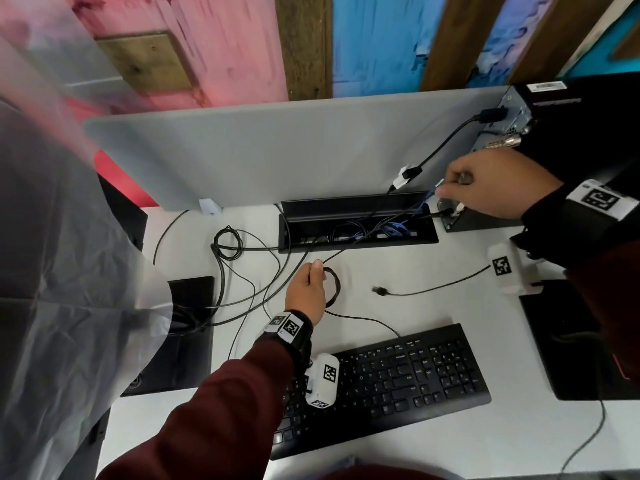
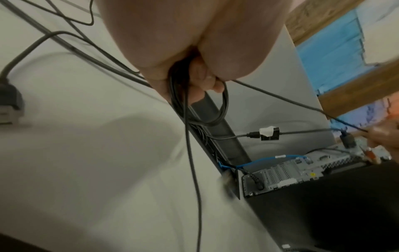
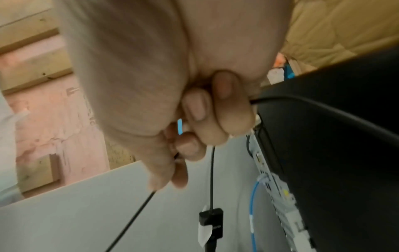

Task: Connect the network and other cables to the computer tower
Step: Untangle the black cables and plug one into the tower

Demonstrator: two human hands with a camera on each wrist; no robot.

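- A white desk [image 1: 433,278] stands against a grey partition panel [image 1: 277,147]; painted pink and blue boards with timber posts rise behind it.
- The computer tower [image 1: 588,109] stands at the desk's far right corner, its rear port panel [image 2: 289,175] turned toward the centre of the desk. An open black cable trough [image 1: 356,220] is sunk along the far edge, just beside the tower.
- Already seated in the rear panel, by the look of it: a blue network cable [image 2: 259,162] running out of the trough, and a thick black cable [image 1: 450,140] joined through a taped adapter [image 1: 405,176].
- The right hand [image 1: 491,183] is at the rear panel, fingers curled and pinching a small plug whose thin black lead [image 2: 280,97] runs back across the desk. Whether the plug has met a port cannot be told.
- The left hand [image 1: 306,292], near the middle of the desk, grips a looped bundle of black cable [image 2: 215,109], apparently the same lead's slack.
- Step in hand, as I judge it: plugging a thin peripheral lead, with the network line apparently done.
- Next, the plug needs squaring to its port and a straight push, while the left hand pays out slack so nothing tugs sideways.
- A loose plug [image 1: 379,290] lies mid-desk beyond the keyboard [image 1: 398,379], probably waiting its turn.
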